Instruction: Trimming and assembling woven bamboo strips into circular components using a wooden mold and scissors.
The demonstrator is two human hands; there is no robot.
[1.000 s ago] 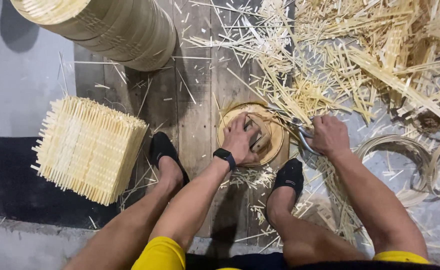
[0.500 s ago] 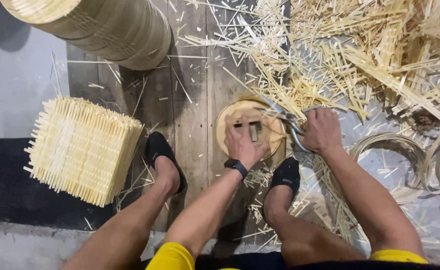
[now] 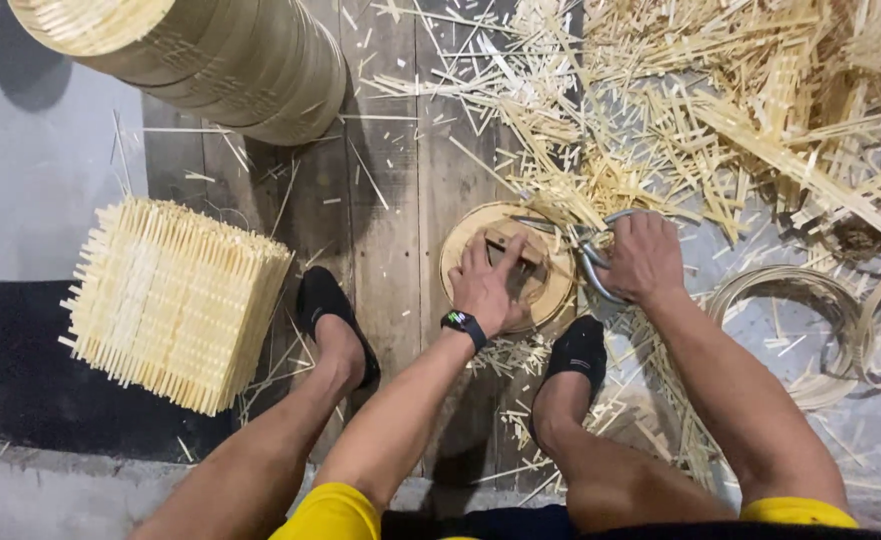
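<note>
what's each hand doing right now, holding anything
Left hand: open, fingers pressing flat on the round woven disc.
Right hand: closed around the metal shears.

Even, fairly bright light falls from above, so the pale bamboo strips look nearly washed out while the dark wooden floor boards keep their grain. Shadows are soft and short: a dim patch lies on the grey wall or floor left of the stacked round baskets, and another sits under the legs at the bottom edge. Focus is sharp in the centre, with slight wide-angle stretching and softness toward the corners; no strong glare or motion blur shows.
</note>
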